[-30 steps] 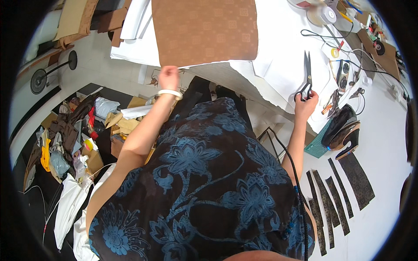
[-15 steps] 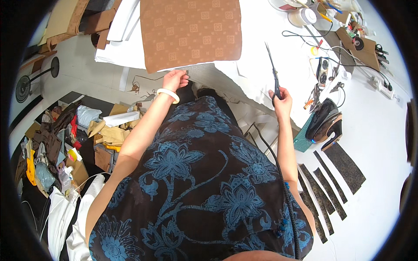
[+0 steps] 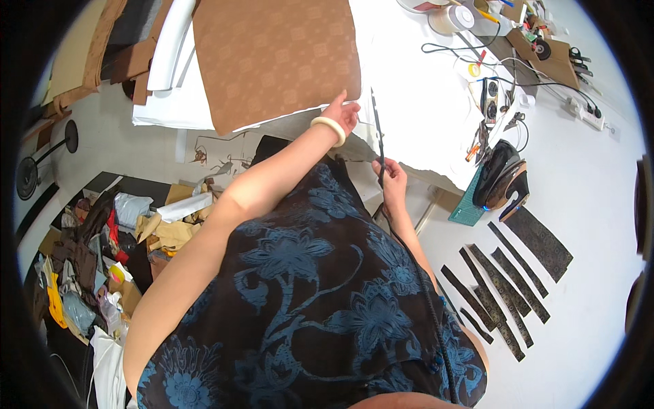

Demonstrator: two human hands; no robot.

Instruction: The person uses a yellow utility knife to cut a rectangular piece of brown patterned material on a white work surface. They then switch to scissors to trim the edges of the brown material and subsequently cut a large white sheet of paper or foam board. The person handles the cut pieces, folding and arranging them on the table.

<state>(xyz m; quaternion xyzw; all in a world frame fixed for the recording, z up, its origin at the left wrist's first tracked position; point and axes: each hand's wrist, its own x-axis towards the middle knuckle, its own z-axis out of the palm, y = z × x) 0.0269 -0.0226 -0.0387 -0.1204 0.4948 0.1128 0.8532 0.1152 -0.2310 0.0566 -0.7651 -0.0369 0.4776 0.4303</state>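
A brown patterned sheet (image 3: pixel 279 61) lies over white material on the table. My left hand (image 3: pixel 342 116), with a pale bangle at the wrist, is at the sheet's near right corner. Its fingers are apart and loosely bent, and one of them reaches up against the sheet's edge. In my right hand (image 3: pixel 391 180) is a pair of dark scissors (image 3: pixel 378 126), gripped by the handles. The long blades point away from me over the white material (image 3: pixel 415 116), just right of the brown sheet and apart from it.
An iron (image 3: pixel 501 184) rests on a green box at the right. Dark patterned strips (image 3: pixel 504 279) lie below it. A power strip (image 3: pixel 492 99), cords and a spool (image 3: pixel 451 19) occupy the far right. Scraps and bags (image 3: pixel 136 211) are heaped at the left.
My left hand has moved right along the brown sheet's edge to its corner. My right hand has brought the scissors left, closer to the sheet. The view has shifted slightly.
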